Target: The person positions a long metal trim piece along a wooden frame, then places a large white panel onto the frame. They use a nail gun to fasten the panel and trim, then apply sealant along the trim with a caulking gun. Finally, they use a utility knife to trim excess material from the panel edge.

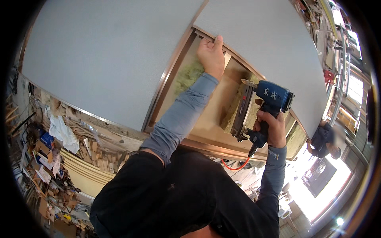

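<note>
My right hand (274,127) is wrapped round the grip of a blue pneumatic nail gun (274,95), whose nose points toward the far left. An orange air hose (238,168) curves away from the base of its handle. The gun is over an open bay in a brown frame (170,79), apart from the frame's far rail. My left hand (211,55) is closed on the near edge of a grey panel (254,35) at that rail, thumb on top; its other fingertips are partly hidden. Yellowish insulation (189,74) and tan board (210,119) show inside the bay.
A large grey panel (99,51) covers the left side. Wood offcuts (93,156), stacked boards (85,168) and cardboard clutter lie lower left. Another person (326,139) in dark clothing is at the right beyond the work, with one hand near the frame's end. A bright opening (317,182) lies lower right.
</note>
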`<state>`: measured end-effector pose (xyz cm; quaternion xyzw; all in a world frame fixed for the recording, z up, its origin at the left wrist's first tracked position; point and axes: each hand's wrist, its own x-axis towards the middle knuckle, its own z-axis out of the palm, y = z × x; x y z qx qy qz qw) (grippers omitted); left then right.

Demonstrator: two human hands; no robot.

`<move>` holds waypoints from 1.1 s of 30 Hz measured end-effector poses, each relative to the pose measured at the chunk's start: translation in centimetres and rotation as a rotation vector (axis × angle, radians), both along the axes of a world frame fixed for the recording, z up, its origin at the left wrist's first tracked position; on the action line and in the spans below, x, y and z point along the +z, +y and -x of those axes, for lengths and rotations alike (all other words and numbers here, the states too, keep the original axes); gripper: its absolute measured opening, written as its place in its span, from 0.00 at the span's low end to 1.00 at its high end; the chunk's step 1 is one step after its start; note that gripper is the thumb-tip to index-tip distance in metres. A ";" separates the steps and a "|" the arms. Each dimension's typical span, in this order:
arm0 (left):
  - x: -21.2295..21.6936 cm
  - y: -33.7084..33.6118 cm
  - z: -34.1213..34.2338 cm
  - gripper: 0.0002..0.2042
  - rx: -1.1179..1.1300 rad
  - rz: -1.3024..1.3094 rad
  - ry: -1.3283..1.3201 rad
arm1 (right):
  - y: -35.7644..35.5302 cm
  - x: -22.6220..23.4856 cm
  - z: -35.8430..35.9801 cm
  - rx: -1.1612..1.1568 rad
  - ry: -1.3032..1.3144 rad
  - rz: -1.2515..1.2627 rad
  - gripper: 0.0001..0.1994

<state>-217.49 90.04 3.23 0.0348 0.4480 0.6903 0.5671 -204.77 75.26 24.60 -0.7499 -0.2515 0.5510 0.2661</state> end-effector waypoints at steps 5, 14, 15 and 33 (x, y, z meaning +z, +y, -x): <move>0.4 -0.6 -0.3 0.13 -0.021 0.026 0.071 | -0.1 0.4 0.0 -0.019 -0.002 0.001 0.22; -0.8 0.3 -0.5 0.14 0.025 0.019 0.091 | -0.1 -0.8 -0.1 -0.060 -0.008 0.002 0.23; -0.9 0.4 -0.5 0.14 0.041 0.007 0.100 | -0.1 -0.9 -0.1 -0.061 -0.005 0.008 0.23; -1.1 1.7 1.2 0.11 -0.083 0.055 0.106 | -1.0 -3.1 -1.5 -0.200 0.058 0.070 0.22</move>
